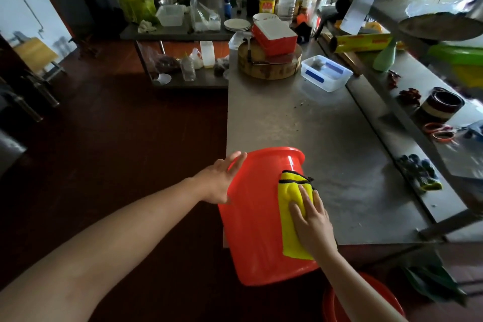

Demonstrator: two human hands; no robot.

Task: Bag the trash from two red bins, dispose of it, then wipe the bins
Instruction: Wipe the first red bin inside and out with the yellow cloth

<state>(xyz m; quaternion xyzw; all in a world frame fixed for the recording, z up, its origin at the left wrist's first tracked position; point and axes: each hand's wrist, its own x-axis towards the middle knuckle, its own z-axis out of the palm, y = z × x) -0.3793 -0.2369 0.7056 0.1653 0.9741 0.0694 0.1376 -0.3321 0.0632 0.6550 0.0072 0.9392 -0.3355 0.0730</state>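
Note:
A red bin (pixel 256 219) lies tipped on its side at the near corner of the steel table (pixel 300 123), its rim pointing away from me and its base hanging over the table edge. My left hand (pixel 219 180) rests flat against the bin's left wall near the rim, fingers straight. My right hand (pixel 311 219) presses a yellow cloth (pixel 290 198) with dark trim onto the bin's upper right side, fingers extended. A second red bin (pixel 339 303) stands on the floor at the bottom right, partly hidden behind my right forearm.
On the table's far end stand a round wooden chopping block (pixel 269 68) with a red box on it and a clear plastic container (pixel 326 73). A raised shelf (pixel 407 102) runs along the right with bowls, gloves and foil rolls. Dark floor lies to the left.

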